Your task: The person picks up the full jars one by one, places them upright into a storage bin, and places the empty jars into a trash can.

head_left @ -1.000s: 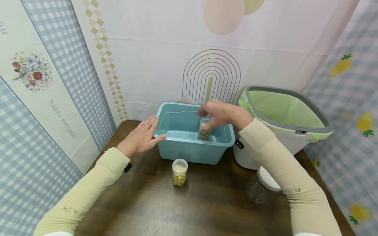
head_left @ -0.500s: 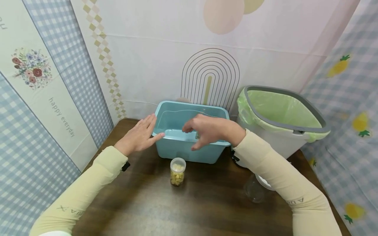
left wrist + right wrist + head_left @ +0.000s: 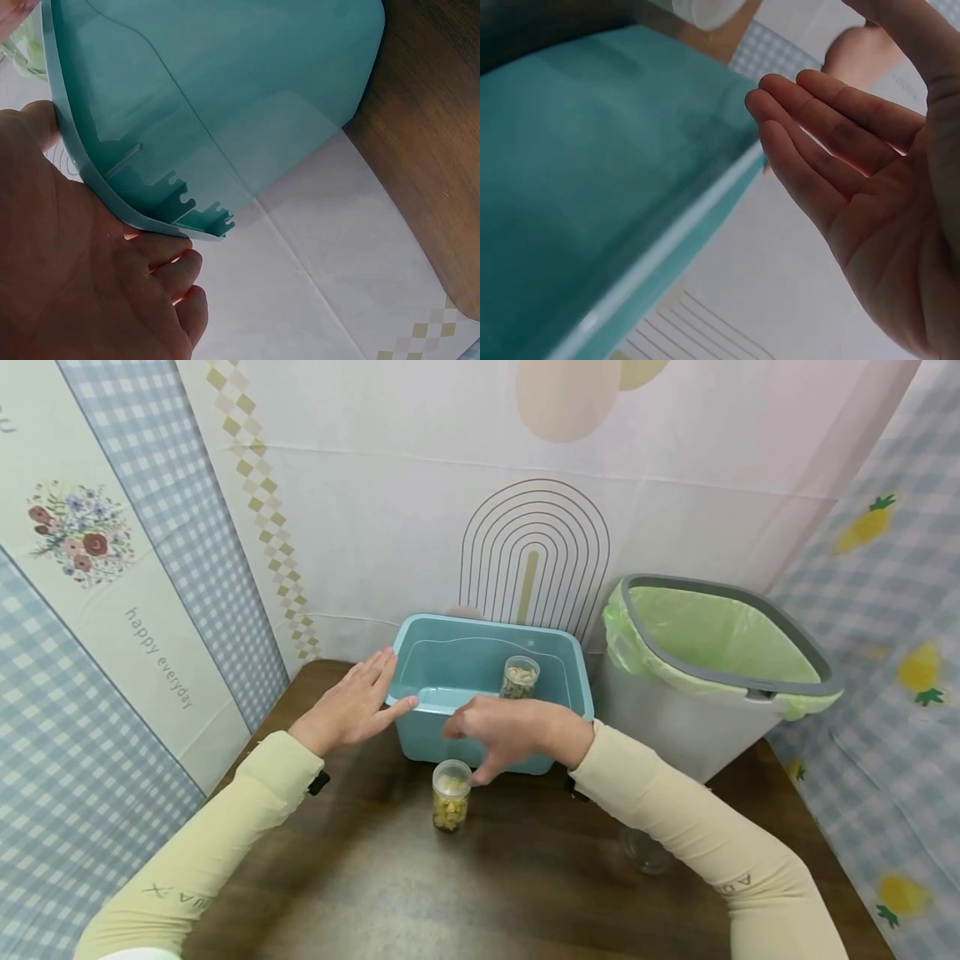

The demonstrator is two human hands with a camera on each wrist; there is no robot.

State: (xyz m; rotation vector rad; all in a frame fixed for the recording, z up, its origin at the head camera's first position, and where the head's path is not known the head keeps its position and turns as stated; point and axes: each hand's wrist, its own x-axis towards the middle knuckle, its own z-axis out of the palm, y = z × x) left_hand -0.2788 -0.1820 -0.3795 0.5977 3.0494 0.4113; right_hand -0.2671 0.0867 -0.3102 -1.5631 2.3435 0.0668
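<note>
My left hand [image 3: 352,703] rests on the left rim of the blue plastic bin [image 3: 442,733], its fingers straight; the left wrist view shows the palm side against that rim [image 3: 71,142]. In front of the bin, my right hand [image 3: 510,731] hovers with fingers and thumb spread apart and nothing between them. Close below its thumb stands a clear lidded jar of yellow pieces [image 3: 450,802], upright on the table. Inside the bin is a second clear jar [image 3: 520,677] with pale and greenish contents, its lower part hidden by the bin's wall and my right hand.
To the right stands a white trash bin [image 3: 652,710] with a grey rim and a green liner [image 3: 720,635]. A clear empty-looking jar [image 3: 645,852] on the table is mostly covered by my right forearm. Printed cloth [image 3: 360,527] hangs behind the brown table [image 3: 450,902].
My right hand has come out of the bin, leaving the jar with greenish contents inside, and has moved forward and down toward the yellow jar. The left hand has stayed on the rim.
</note>
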